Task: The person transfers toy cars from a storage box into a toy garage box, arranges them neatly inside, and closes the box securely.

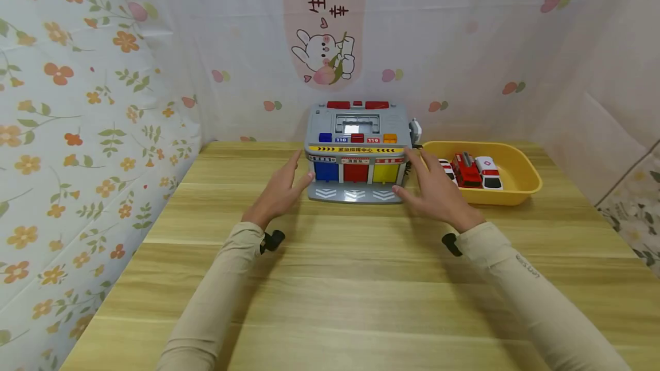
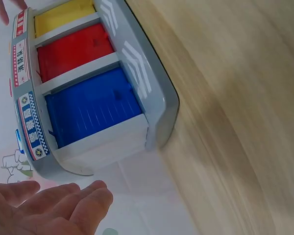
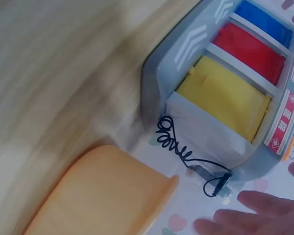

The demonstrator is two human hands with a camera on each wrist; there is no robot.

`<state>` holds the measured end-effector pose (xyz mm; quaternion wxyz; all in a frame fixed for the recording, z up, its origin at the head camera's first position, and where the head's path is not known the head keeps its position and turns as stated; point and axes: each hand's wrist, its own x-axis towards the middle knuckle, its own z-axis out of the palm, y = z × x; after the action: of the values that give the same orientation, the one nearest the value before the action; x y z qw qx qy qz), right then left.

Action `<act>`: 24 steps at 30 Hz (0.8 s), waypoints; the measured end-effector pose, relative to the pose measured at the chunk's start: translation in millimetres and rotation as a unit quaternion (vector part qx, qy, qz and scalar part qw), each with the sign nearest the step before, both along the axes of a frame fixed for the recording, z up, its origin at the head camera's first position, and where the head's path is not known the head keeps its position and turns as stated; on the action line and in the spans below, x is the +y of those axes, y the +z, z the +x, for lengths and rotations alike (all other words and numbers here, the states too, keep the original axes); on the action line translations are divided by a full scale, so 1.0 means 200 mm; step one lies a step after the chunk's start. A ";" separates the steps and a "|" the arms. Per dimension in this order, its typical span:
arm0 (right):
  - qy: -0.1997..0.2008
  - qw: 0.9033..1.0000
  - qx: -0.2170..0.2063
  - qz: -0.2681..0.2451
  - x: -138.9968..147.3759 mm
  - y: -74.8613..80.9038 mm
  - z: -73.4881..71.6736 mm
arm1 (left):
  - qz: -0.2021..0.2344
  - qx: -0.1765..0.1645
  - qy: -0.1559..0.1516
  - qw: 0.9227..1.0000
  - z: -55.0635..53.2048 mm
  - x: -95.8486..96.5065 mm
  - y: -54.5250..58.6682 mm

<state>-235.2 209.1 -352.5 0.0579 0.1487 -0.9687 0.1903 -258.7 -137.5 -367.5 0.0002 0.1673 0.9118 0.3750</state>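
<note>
A grey toy emergency station (image 1: 357, 150) stands against the back cloth, with a blue door (image 2: 95, 107), a red door (image 3: 250, 54) and a yellow door (image 3: 223, 98) along its front, all down. My left hand (image 1: 280, 192) is at its left side, fingers extended and thumb apart; in the left wrist view a gap shows between the fingers and the wall. At the right side is my right hand (image 1: 435, 190), fingers also stretched out, fingertips near the front corner. A black coiled cord (image 3: 174, 142) hangs from a small grey handset on that side.
To the right, a yellow tray (image 1: 521, 188) holds a red fire truck (image 1: 466, 172), a white ambulance (image 1: 488, 173) and another white-and-red vehicle, partly hidden by my right hand. Everything stands on a wood-grain table (image 1: 350, 291). Patterned cloth (image 1: 237, 44) hangs behind and at the sides.
</note>
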 end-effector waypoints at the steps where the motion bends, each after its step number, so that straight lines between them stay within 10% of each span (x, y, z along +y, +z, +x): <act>1: 0.003 1.000 0.001 -0.007 0.00 0.01 -0.01 | 0.005 0.002 -0.001 1.000 0.00 0.00 0.00; 24: 0.024 0.996 -0.050 -0.076 -0.10 0.17 -0.21 | 0.169 -0.022 0.026 0.985 -0.13 0.05 0.01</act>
<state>-276.3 188.9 -318.9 0.0164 0.1573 -0.9493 0.2716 -284.1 -126.6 -364.6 -0.0175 0.1328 0.8392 0.5271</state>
